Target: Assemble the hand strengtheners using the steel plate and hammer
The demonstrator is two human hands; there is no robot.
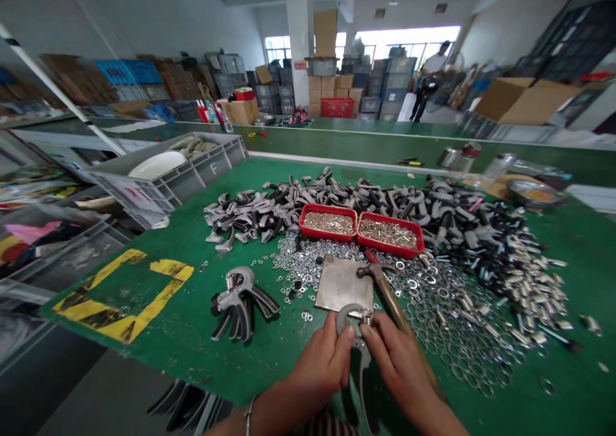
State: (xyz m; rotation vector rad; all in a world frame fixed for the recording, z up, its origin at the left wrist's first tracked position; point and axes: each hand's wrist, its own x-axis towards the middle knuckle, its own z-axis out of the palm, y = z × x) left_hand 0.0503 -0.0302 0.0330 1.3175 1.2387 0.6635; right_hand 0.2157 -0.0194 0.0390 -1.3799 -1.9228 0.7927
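Observation:
Both my left hand and my right hand grip a grey metal hand-grip exerciser over the green workbench, its curved top between my fingers and its handle hanging down toward me. A small silver fitting shows at its top. Just beyond my right hand, a claw hammer lies with its wooden handle running under that hand, its head by a square steel plate. Loose steel washers are spread to the right. Several assembled grip exercisers lie left of my left hand.
Two red trays of small metal parts sit among black-and-grey handles. Yellow-black tape marks the bench's left. A grey crate stands beyond it. A person stands far back among stacked boxes.

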